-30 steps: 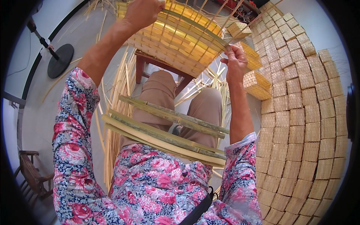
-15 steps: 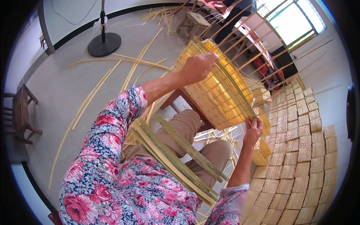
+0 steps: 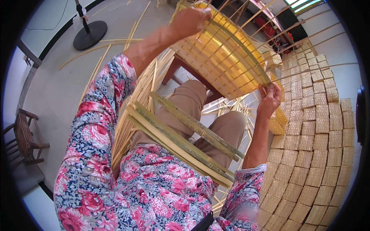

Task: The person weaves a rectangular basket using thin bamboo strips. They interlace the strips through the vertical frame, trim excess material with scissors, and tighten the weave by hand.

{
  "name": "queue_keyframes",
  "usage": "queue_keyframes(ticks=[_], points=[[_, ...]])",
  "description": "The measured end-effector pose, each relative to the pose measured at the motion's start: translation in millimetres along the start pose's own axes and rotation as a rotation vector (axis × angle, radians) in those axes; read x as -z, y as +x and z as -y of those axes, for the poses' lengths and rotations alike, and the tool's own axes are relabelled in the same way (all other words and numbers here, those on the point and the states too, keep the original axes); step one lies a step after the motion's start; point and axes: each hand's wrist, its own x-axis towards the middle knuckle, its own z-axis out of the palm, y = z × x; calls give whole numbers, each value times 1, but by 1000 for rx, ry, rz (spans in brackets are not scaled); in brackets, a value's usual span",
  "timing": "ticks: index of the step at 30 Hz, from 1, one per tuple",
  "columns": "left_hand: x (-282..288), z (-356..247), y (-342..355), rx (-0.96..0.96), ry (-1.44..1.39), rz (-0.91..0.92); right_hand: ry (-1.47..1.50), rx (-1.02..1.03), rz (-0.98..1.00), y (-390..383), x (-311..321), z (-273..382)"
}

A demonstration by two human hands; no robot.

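Yellow checked basket (image 3: 210, 63), pink-flowered shirt (image 3: 165, 188)

Bright, even indoor daylight, window (image 3: 306, 3) glaring at the top right edge, woven basket (image 3: 216, 57) glowing yellow, soft shadows, left hand (image 3: 190, 21) slightly blurred, hazy smudge over lower right sleeve (image 3: 245, 204), fisheye bending, black rim, bluish fringing left.

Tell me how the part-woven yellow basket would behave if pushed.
The basket is probably light for its size, since it looks thin-walled. It would likely give a little, being plaited rather than solid. Its long uprights look springy and may whip or snag, since they are thin and stick out well past the plaited part.
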Motion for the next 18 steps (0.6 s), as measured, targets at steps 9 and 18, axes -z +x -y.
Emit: queue_keyframes(ticks=[9,18], points=[[4,-38,-13,-78,-110,-106,21,-30,-13,1,3,-7],[-52,-78,19,-155,-60,207,224,-45,-13,-13,-26,-6]])
